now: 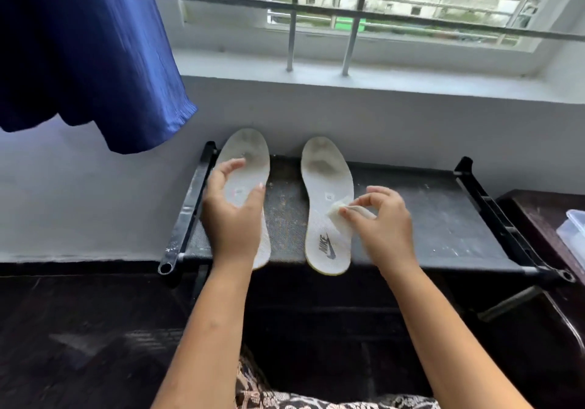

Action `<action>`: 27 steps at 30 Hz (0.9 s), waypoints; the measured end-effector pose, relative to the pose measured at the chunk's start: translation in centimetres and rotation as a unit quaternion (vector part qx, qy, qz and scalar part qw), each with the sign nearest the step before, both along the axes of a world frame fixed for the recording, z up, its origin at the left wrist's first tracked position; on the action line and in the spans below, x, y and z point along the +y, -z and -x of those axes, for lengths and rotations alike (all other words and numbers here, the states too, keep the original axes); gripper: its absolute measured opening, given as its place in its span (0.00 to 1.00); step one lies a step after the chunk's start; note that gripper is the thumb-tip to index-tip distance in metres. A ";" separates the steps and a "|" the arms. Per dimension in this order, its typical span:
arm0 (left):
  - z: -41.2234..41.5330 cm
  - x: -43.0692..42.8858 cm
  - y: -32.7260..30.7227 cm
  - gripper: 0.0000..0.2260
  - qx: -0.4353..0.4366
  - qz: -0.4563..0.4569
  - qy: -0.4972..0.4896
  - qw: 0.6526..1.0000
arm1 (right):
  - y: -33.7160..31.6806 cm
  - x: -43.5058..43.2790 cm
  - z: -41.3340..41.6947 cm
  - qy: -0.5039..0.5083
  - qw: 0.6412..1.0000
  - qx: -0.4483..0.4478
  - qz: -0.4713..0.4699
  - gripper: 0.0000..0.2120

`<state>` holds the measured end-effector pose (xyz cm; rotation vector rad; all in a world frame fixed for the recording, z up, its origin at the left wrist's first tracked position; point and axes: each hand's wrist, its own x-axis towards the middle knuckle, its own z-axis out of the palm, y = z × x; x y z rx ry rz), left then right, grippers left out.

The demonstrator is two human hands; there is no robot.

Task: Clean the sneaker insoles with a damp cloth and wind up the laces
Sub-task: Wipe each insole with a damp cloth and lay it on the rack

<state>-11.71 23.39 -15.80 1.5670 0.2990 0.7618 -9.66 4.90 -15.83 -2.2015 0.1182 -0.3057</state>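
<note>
We see two insoles lying side by side, apart, on the black rack [443, 218] under the window. Left hand [232, 215] spread wide over the left insole [250, 158], contact unclear. Right hand [384, 218] pinches a small pale cloth [340, 214] against the right insole [327, 187], near its middle.

The right insole [327, 206] bears a grey "NIKE" wordmark with swoosh at its heel.
</note>
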 end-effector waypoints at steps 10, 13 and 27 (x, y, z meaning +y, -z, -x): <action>0.0 1.9 0.5 0.14 0.060 0.160 -0.021 0.985 | -0.8 8.9 -4.4 -0.134 0.980 0.070 -0.130 0.05; 0.0 1.9 0.3 0.15 0.055 0.264 0.011 0.963 | -0.3 11.4 -5.7 -0.151 0.981 0.097 -0.068 0.11; 0.1 0.4 0.0 0.27 0.053 0.409 0.096 0.906 | -0.3 10.5 -5.5 -0.105 0.978 0.135 -0.118 0.12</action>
